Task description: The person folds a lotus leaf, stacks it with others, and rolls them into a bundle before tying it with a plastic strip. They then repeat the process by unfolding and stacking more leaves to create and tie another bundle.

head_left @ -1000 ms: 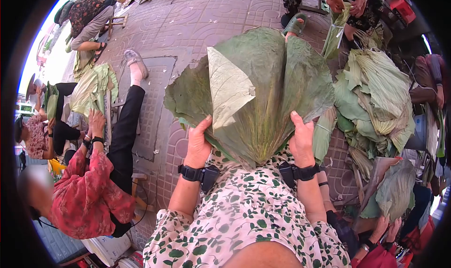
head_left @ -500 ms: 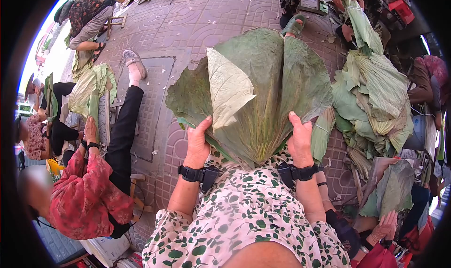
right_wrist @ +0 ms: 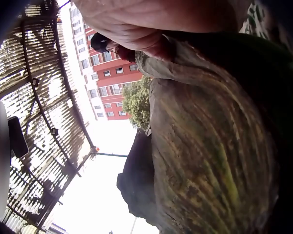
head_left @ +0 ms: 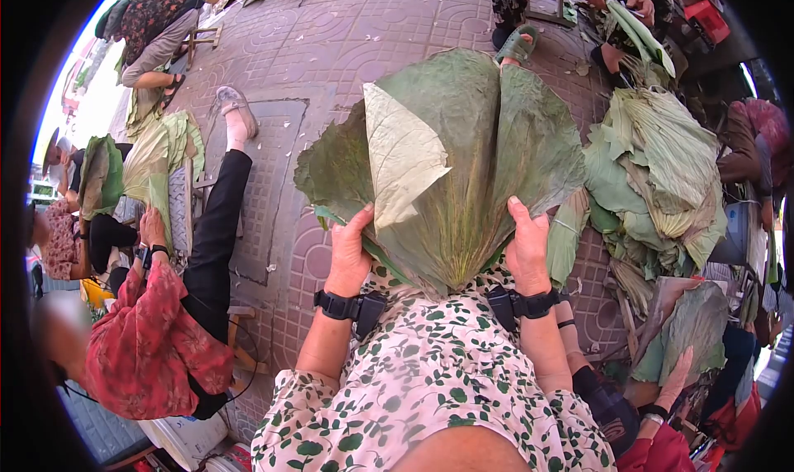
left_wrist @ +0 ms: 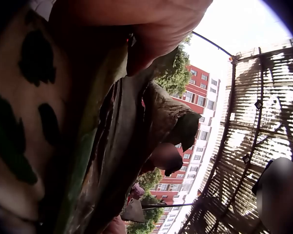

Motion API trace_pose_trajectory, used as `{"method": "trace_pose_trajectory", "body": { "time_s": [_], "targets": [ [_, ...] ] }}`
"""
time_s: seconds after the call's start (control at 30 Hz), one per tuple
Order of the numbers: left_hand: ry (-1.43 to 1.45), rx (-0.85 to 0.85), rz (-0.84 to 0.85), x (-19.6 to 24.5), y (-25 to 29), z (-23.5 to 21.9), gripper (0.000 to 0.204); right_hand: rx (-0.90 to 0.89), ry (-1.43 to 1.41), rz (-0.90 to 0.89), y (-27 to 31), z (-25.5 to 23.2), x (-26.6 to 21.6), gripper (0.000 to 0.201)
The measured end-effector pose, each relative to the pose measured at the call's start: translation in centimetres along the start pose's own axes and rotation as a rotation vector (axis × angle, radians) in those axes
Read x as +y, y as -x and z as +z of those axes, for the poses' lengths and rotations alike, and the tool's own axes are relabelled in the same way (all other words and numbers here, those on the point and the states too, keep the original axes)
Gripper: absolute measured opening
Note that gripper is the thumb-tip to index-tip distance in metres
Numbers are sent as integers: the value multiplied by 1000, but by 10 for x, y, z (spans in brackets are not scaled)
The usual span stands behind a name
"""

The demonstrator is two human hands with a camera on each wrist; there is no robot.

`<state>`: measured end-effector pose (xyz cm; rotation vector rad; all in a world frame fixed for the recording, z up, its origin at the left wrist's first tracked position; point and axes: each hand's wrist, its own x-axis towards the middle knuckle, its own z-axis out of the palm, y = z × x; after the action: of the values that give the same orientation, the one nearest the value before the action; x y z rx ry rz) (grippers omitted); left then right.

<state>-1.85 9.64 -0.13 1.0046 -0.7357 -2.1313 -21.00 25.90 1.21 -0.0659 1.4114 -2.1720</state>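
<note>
A fan-shaped stack of large dried green leaves (head_left: 463, 141) rests over the lap in the head view, its pointed base toward the body. A pale folded flap (head_left: 401, 158) lies on its left part. My left hand (head_left: 349, 253) grips the stack's lower left edge, thumb on top, fingers hidden beneath. Across from it, my right hand (head_left: 528, 245) pinches the lower right edge the same way. The left wrist view has the hand (left_wrist: 151, 24) over the layered leaf edges (left_wrist: 122, 136). In the right wrist view, the hand (right_wrist: 151, 24) meets the veined leaf (right_wrist: 210, 156).
A big leaf pile (head_left: 662, 174) stands at the right, with a tied bundle (head_left: 568, 232) beside my right hand. A person in a red top (head_left: 161, 340) sits at the left; others handle leaves around. Patterned paving (head_left: 364, 34) lies ahead.
My hands and the leaf stack have hardly moved. At the upper right, another person's leaf bundle has swung up off the pile; people at the left and lower right have shifted their hands.
</note>
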Motion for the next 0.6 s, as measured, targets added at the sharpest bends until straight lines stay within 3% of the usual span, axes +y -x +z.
{"method": "trace_pose_trajectory", "body": {
  "time_s": [0.6],
  "targets": [
    [21, -7, 3, -5, -2, -2, 33, 9, -2, 19, -1, -1, 1, 29]
  ]
}}
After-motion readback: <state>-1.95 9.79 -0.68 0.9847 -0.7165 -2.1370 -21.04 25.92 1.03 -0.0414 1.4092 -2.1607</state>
